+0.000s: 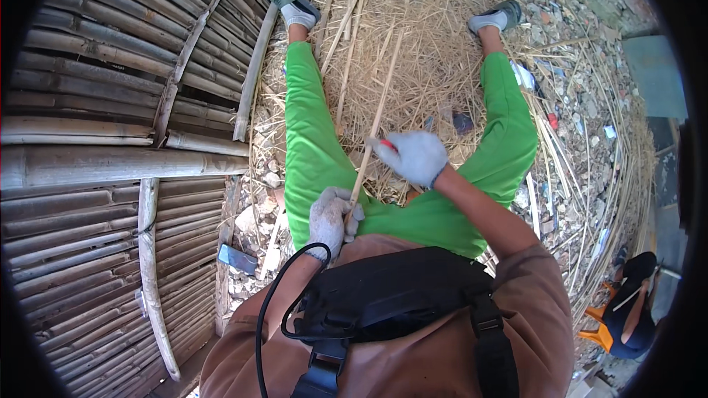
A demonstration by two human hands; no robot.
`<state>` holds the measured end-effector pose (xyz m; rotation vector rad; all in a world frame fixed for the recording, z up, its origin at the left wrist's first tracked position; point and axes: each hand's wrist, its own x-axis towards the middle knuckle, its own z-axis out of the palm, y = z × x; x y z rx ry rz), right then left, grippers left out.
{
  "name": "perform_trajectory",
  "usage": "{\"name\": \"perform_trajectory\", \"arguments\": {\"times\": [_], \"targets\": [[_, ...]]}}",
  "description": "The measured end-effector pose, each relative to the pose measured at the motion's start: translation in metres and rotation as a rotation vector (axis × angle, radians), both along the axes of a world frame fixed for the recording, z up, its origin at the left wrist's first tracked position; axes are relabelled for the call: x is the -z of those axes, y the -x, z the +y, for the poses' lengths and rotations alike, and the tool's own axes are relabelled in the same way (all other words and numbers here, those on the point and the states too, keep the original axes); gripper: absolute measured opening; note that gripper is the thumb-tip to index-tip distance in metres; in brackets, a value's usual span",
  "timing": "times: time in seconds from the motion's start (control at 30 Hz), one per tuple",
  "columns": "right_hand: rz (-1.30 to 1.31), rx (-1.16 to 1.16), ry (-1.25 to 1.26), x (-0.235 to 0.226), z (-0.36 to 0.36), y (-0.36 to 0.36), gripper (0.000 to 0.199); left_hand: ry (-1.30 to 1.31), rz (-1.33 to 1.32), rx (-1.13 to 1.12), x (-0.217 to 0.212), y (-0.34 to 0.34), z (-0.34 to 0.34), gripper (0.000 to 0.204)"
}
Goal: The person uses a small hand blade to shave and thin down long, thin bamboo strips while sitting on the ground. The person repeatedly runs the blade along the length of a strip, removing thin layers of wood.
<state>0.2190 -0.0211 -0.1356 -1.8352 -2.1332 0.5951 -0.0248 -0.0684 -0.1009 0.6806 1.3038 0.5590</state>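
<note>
My left hand (330,220), in a whitish knit glove, is closed around the near end of a long, thin bamboo strip (384,94) close to my lap. The strip slants away from me between my spread legs, over the straw-like shavings. Also gloved, my right hand (417,156) is closed farther up, right against the strip. Between its fingers shows a small red tool part (389,147), which looks like a handle; its blade or working end cannot be made out.
Thin shavings (420,59) cover the ground between my feet, with more long strips (346,51) at the left. A bamboo slat wall (96,169) stands close on my left. Rubble (582,118) lies to the right. Another person (634,309) sits on an orange chair (599,330) at the far right.
</note>
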Motion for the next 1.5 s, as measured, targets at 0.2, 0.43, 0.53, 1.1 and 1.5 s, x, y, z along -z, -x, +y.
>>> {"name": "perform_trajectory", "arguments": {"times": [0.2, 0.43, 0.53, 1.1, 1.5], "targets": [[0.010, -0.192, 0.154, -0.029, -0.020, 0.009, 0.070, -0.203, 0.078, 0.144, 0.001, -0.001, -0.007, 0.008], [-0.032, -0.255, -0.002, -0.043, 0.018, 0.013, 0.065, -0.315, 0.185, 0.113, -0.011, 0.001, 0.010, 0.013], [-0.016, -0.192, 0.011, -0.032, 0.014, 0.024, 0.062, -0.300, 0.167, 0.102, -0.009, 0.004, 0.016, 0.013], [-0.039, 0.004, -0.109, -0.014, 0.033, -0.028, 0.067, -0.418, 0.184, 0.211, -0.007, 0.011, -0.008, 0.012], [-0.116, 0.160, -0.064, -0.054, 0.089, -0.116, 0.066, -0.726, 0.472, 0.339, -0.005, 0.026, -0.039, 0.019]]}}
